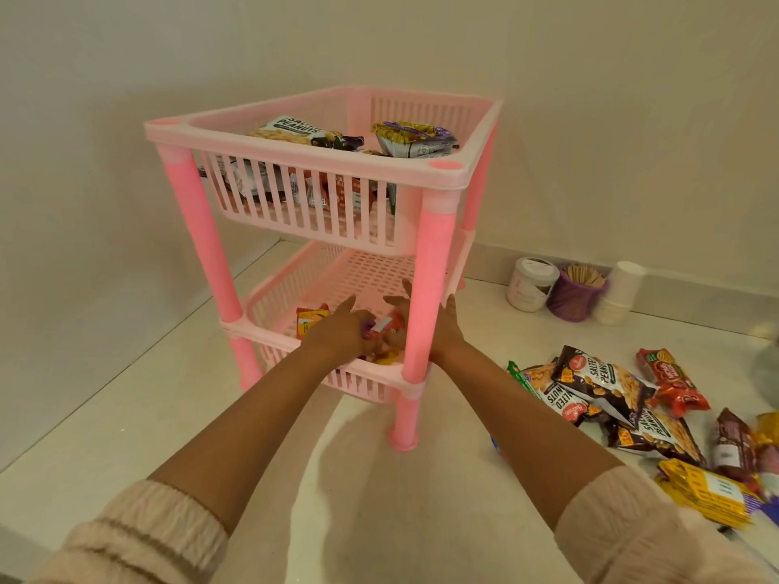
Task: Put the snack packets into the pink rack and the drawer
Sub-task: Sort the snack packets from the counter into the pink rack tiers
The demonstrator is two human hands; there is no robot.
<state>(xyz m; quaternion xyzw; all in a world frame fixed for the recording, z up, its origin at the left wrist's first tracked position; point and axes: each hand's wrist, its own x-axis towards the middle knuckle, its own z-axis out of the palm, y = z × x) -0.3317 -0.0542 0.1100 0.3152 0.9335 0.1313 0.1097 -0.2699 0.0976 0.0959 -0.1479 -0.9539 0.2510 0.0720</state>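
Note:
A pink two-tier rack (320, 170) stands in the corner of a white counter. Its top basket holds a salted peanuts packet (295, 130) and other snack packets. Both my hands reach into the lower basket (362, 271). My left hand (337, 330) rests on small packets (385, 328) at the basket's front, fingers curled around them. My right hand (447, 326) is partly hidden behind the rack's front pink post (428, 297), fingers spread beside the same packets. An orange-yellow packet (310, 320) lies in the lower basket to the left.
Loose snack packets (607, 389) lie in a heap on the counter to the right, with yellow packets (704, 491) nearer me. A white jar (531, 284), a purple cup of wooden sticks (577, 292) and stacked paper cups (619, 297) stand against the back wall.

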